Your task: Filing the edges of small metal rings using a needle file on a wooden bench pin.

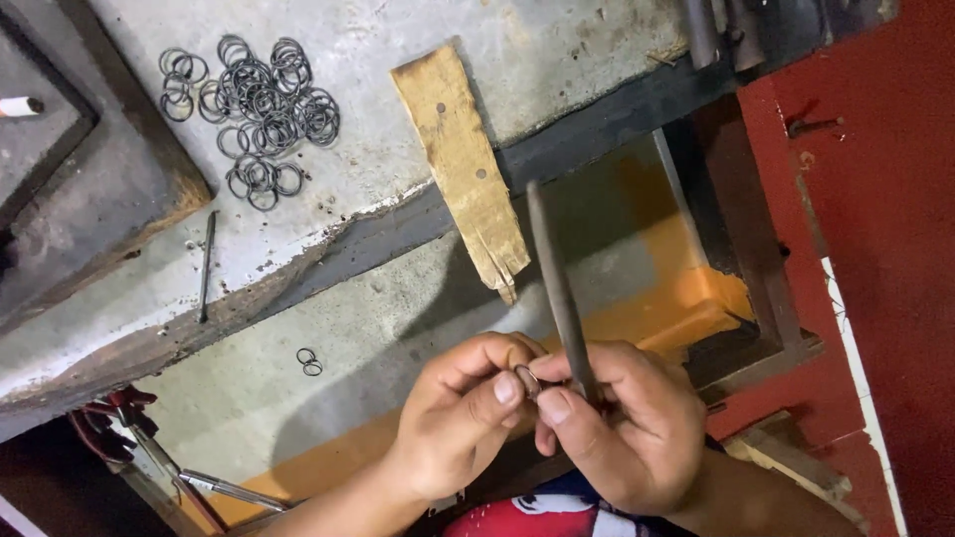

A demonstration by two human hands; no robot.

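Hands meet low in the frame over a worn grey table (557,60). The left hand (458,423) has its fingers (507,388) curled in, thumb and forefinger pinched shut on a small metal ring (527,380), which sits right where the two hands touch. The right hand (622,423) is closed around a long, slim metal rod (559,288); its thumb presses the rod near the ring, and the rod rises from the fingers at a slight tilt, its far end blurred.

Well above the fingers and off to their left, a loose heap of dark wire rings (261,114) lies spread on the table top. Between that heap and the hands, two more small rings (309,361) lie together on the lower grey surface, left of the left hand and apart from it. A thin dark pin (207,267) lies near the table's chipped edge, farther left. A worn wooden wedge (463,169), with small holes and a split lower tip, juts down from the table's edge just above the hands and left of the rod. Pliers with red handles (139,438) lie at the lower left, well away from the left hand. A red-painted surface (885,199) fills the space to the right of the right hand.
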